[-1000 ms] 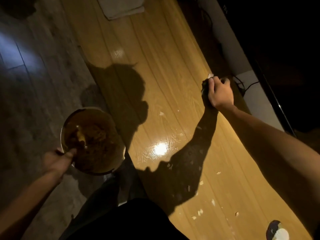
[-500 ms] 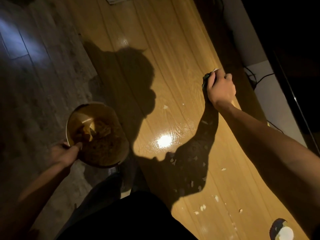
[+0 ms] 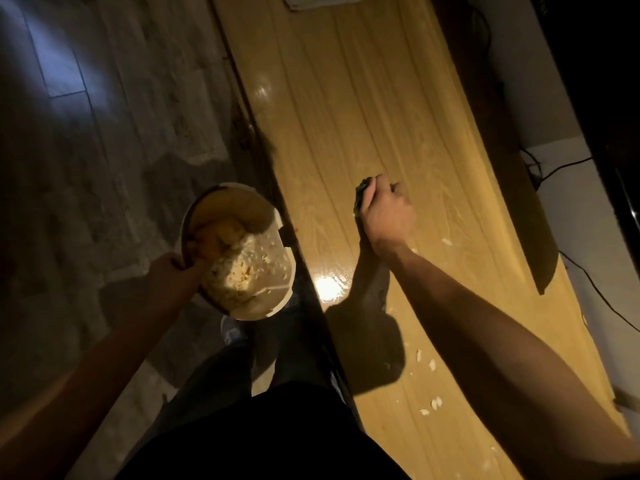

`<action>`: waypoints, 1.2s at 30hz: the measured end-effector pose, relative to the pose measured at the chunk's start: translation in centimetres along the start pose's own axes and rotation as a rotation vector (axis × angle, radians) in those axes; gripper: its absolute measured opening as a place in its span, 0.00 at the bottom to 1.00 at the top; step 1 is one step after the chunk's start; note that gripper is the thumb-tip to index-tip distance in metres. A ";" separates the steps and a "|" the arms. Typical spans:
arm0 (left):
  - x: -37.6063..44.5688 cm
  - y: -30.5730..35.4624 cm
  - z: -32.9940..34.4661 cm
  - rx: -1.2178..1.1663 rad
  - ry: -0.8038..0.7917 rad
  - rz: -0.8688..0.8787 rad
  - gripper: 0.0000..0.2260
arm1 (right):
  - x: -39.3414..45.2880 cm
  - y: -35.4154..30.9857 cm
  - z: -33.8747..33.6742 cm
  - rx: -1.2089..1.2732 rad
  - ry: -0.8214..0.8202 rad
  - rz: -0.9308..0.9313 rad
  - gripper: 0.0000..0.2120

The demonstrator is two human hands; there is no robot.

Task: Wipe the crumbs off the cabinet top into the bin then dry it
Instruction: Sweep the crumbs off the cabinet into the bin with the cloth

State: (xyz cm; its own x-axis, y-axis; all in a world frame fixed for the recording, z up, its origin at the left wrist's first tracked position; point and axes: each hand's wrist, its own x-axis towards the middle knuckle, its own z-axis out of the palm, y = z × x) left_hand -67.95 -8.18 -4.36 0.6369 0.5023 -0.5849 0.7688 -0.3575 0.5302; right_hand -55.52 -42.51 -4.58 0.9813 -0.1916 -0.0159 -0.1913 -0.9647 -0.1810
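Note:
The glossy wooden cabinet top [image 3: 346, 98] runs from the top centre down to the lower right. My right hand [image 3: 386, 216] rests on it near the middle, shut on a dark cloth [image 3: 362, 195] that shows at the fingers. Pale crumbs [image 3: 431, 365] lie scattered on the wood beside and below my right forearm. My left hand [image 3: 173, 271] grips the rim of a round bin [image 3: 239, 251], held tilted against the cabinet's front edge. Inside the bin are light scraps and yellowish waste.
A folded pale towel [image 3: 322, 0] lies at the cabinet's far end. Dark cables [image 3: 561, 168] run behind the cabinet on the right by a white wall. A patterned rug [image 3: 104, 168] covers the floor at left. My dark-clothed legs and a shoe [image 3: 232, 330] are below the bin.
My right hand with the cloth has swept leftward from the back edge towards the middle of the top. My left hand has brought the bin up against the cabinet's front edge.

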 end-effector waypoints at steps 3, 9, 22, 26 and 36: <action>-0.8 -0.9 -0.9 0.012 -0.014 0.030 0.13 | -4.4 -5.8 0.9 0.038 -0.039 -0.071 0.19; -2.2 -1.8 -2.4 -0.135 -0.106 0.034 0.10 | -14.9 -15.7 3.1 0.076 -0.134 -0.439 0.14; -5.0 -4.3 -2.8 -0.216 -0.135 -0.087 0.14 | -14.5 -9.1 -4.0 0.162 0.035 -0.157 0.15; -5.2 -4.3 -1.2 -0.192 -0.104 -0.096 0.15 | -10.9 -2.5 -6.7 0.176 0.076 -0.057 0.16; -5.5 -3.8 3.0 -0.021 0.030 -0.156 0.18 | -1.7 16.5 -10.3 0.043 0.182 0.251 0.19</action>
State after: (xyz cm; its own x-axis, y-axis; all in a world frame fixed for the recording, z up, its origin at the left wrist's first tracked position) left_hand -74.16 -11.91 -5.01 0.5079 0.5740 -0.6423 0.8565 -0.2572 0.4474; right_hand -60.55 -60.00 2.58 0.8833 -0.4556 0.1103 -0.4221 -0.8754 -0.2357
